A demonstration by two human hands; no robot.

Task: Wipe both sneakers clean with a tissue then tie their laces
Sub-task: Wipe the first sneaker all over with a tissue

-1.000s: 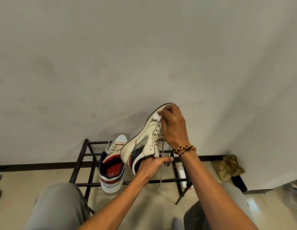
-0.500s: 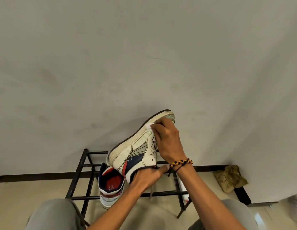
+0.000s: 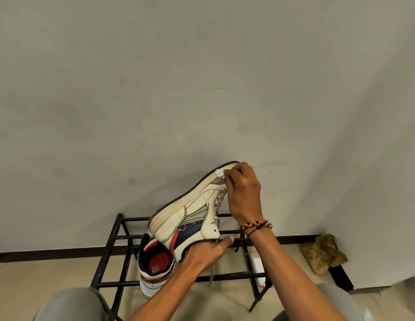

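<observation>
My left hand (image 3: 205, 251) grips the heel collar of a cream sneaker (image 3: 190, 209) with navy and red panels, holding it tilted up, toe toward the wall. My right hand (image 3: 244, 191) pinches a small white tissue (image 3: 220, 173) and presses it on the sneaker's toe area near the sole edge. A loose lace (image 3: 211, 274) hangs below the shoe. The second sneaker (image 3: 154, 267), red inside, stands on the black metal shoe rack (image 3: 118, 237) just under the held one.
The grey wall (image 3: 202, 89) rises directly behind the rack. A white object (image 3: 257, 267) lies on the floor under the rack's right side. A crumpled tan cloth (image 3: 322, 253) sits in the corner at right. My knees (image 3: 72, 304) are at the bottom edge.
My right hand slid the tissue from the toe down toward the laces, then back up to the toe edge. The sneaker turned so more of its side faces me.
</observation>
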